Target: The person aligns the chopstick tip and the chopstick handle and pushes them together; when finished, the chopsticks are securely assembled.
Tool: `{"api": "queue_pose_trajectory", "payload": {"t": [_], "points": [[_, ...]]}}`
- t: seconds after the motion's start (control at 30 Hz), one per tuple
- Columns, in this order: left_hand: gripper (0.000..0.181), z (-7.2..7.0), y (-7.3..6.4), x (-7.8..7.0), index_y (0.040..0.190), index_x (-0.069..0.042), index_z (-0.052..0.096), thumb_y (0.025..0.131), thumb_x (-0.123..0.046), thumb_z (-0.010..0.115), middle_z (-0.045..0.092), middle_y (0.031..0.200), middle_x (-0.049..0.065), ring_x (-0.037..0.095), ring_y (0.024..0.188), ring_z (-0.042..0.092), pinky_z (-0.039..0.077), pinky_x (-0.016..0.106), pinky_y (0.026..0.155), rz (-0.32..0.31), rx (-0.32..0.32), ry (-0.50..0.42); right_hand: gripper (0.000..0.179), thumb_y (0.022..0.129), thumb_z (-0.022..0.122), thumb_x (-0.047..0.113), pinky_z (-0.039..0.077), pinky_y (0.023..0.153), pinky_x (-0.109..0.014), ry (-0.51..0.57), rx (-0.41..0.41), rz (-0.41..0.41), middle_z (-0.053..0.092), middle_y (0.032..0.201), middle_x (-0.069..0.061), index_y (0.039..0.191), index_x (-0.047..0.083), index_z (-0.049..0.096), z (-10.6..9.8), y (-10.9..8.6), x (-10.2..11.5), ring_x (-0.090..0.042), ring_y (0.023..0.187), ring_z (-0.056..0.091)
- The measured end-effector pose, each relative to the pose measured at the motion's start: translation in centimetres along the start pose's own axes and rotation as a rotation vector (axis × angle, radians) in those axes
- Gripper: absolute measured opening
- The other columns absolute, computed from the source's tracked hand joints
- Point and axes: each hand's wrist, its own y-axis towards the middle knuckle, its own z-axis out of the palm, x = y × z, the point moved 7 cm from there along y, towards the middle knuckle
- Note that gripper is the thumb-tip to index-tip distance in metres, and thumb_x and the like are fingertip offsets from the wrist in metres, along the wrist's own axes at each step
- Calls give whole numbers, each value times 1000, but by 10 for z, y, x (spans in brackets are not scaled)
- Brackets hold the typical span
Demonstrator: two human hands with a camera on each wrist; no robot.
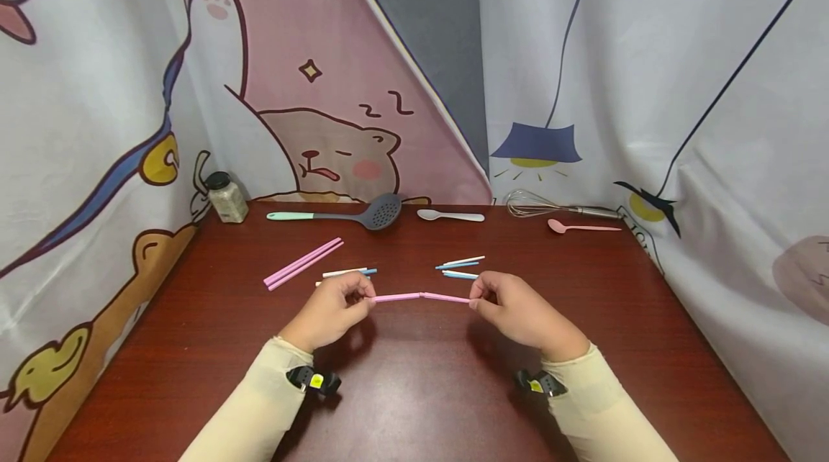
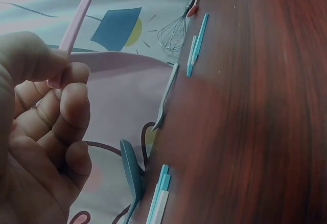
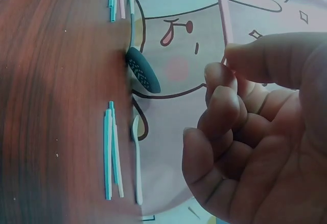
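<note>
A thin pink straw [image 1: 398, 297] stretches between the two hands above the table, kinked at its middle so the two halves slope down slightly. My left hand [image 1: 333, 311] pinches its left end between thumb and forefinger; in the left wrist view the straw [image 2: 79, 22] rises from those fingertips. The right hand [image 1: 521, 311] pinches the other end the same way, its remaining fingers loosely curled. Just beyond the left hand lie short white and blue pieces [image 1: 345, 272], partly hidden by it. Similar short blue and white pieces [image 1: 457, 265] lie beyond the right hand.
Long pink straws [image 1: 301, 260] lie at the left. Along the back edge are a jar [image 1: 227, 199], a slotted skimmer [image 1: 382, 212], a white spoon [image 1: 460, 216], a whisk [image 1: 534, 204] and a pink spoon [image 1: 586, 227]. Printed cloth hangs behind and beside the table [image 1: 421, 390].
</note>
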Motion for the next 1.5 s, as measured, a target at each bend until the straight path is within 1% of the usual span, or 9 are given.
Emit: {"api": "queue_pose_trajectory", "payload": {"t": [0.27,0.43,0.63,0.77,0.93,1.13,1.2,1.37,1.5], "points": [[14,2,0,-3,90,-13,68,92,0,73,63,79,-7,8,75,57,49,24,68,-16,0,-14,13,97,70,4,44,58,-26,-10,-13,-6,56,73,4,90,14,64,0,0,1,-12,67,52],[15,1,0,-5,90,-13,69,92,1,73,64,80,-7,8,76,57,49,24,69,5,-16,-11,15,95,71,3,44,59,-26,-22,-49,-32,55,72,5,88,15,64,-2,0,1,-11,66,51],[13,0,0,-6,91,-13,70,94,0,73,65,81,-4,6,75,55,48,23,66,23,-52,-49,16,94,72,3,45,60,-25,32,-72,-60,56,73,6,88,16,66,-2,2,2,-10,68,53],[10,-1,1,-5,92,-9,69,94,0,74,69,82,4,6,73,55,47,22,63,2,-76,-107,15,94,73,3,44,61,-26,105,-119,-58,56,74,5,88,14,66,-6,2,2,-10,69,52],[11,-6,1,-5,92,-5,69,92,4,74,70,79,12,5,66,54,44,20,57,-12,-136,-184,10,95,70,-1,42,61,-26,257,-170,-57,59,78,0,90,7,67,-12,2,1,-10,70,49],[12,-9,1,-6,93,-3,68,92,8,72,70,82,23,11,70,65,53,21,63,8,-191,-275,5,96,66,-2,46,62,-26,403,-196,-21,66,83,-23,91,0,66,-10,5,-4,-12,70,57],[13,-9,1,-7,93,-3,68,92,10,70,71,84,23,13,72,68,56,21,66,15,-199,-300,5,96,65,-1,46,62,-27,432,-202,-9,66,84,-26,91,-1,66,-10,5,-4,-13,70,59],[10,-9,1,-10,94,1,68,92,11,70,71,84,22,10,72,67,57,22,67,27,-194,-320,5,95,68,-1,45,61,-25,435,-212,-47,66,80,-14,91,-1,66,-9,4,0,-12,70,58],[9,-9,0,-11,95,1,68,93,10,69,71,86,25,10,73,68,58,22,68,26,-196,-331,3,94,72,-1,45,60,-24,405,-237,-90,66,80,-5,95,0,70,-8,4,2,-9,70,57]]}}
